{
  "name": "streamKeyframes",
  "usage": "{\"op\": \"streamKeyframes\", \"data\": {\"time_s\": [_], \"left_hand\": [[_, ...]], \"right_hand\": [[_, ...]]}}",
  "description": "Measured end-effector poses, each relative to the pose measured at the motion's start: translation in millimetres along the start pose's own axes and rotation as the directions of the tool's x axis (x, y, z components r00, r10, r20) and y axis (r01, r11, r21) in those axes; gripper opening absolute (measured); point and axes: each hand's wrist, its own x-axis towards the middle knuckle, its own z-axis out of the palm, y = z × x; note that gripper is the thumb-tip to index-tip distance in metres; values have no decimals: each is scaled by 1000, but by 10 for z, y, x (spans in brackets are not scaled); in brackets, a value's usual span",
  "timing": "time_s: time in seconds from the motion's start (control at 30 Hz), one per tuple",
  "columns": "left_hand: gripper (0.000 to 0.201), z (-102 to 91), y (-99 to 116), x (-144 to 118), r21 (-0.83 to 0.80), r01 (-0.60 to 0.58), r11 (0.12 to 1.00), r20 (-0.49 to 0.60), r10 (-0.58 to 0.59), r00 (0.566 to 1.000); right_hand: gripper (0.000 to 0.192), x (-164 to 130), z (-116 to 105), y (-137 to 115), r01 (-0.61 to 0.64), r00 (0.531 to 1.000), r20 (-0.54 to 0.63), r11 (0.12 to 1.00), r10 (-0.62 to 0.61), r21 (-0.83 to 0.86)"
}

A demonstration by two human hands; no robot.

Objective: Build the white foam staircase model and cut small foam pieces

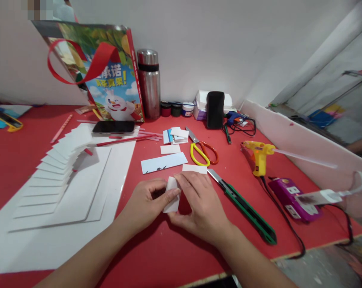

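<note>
Your left hand (148,202) and right hand (199,204) both pinch a small white foam piece (171,195), flat, rectangular, above the matte red table (157,248); green utility knife (243,208) lies just beside.

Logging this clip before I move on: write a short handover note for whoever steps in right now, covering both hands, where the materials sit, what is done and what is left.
Left hand: pinching a small white piece near the table's front edge.
Right hand: fingers on the same piece from the other side; both hands share it.
Materials: knife lies just right of the hands; scissors and glue gun lie behind it. Blue strip and cut white bits lie behind the hands.
Done: a fanned stack of white sheets sits at left on a big white board.
Left: the held piece is not yet attached to anything.
</note>
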Motion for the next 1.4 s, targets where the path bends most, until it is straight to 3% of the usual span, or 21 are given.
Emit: {"op": "streamKeyframes", "data": {"time_s": [0.17,0.27,0.37,0.43,0.5,0.6,0.7,0.8,0.97,1.1,1.2,1.3,1.4], "left_hand": [[36,20,8,5,-51,-14,999,-57,11,998],[31,8,-6,28,-308,85,947,-10,-93,996],[27,-19,-40,57,-572,204,795,71,-200,977],[30,-30,-61,74,-667,240,706,86,-247,965],[35,-31,-70,86,-703,247,667,86,-265,960],[38,-17,-60,89,-718,238,654,82,-260,962],[34,-1,-37,68,-707,241,665,92,-252,963],[26,17,-22,34,-680,210,702,88,-206,974],[25,59,-26,-2,-595,145,791,53,-142,988],[24,76,-36,0,-606,159,779,70,-148,987],[21,69,-32,9,-660,193,726,91,-177,980],[23,50,-27,21,-697,195,690,35,-238,971],[27,30,-26,21,-680,189,708,-4,-262,965]], "right_hand": [[66,5,5,-16,-29,998,54,1000,28,3],[94,0,5,-17,-120,987,112,990,111,73],[109,-8,-7,-7,-255,966,98,938,238,236],[92,-8,-18,-1,-296,952,57,869,299,397],[63,4,-27,-1,-330,931,66,747,360,577],[28,36,-31,-16,-472,847,264,426,461,772],[29,65,-29,-33,-578,754,441,174,488,797],[34,77,-22,-42,-612,720,479,134,501,780],[38,71,-6,-37,-613,738,445,229,508,756],[39,60,-13,-20,-612,744,433,260,509,747],[38,51,-25,-11,-640,706,516,127,484,757],[39,51,-42,-9,-674,648,626,-56,434,736],[41,61,-56,-10,-694,604,689,-160,399,702]]}}
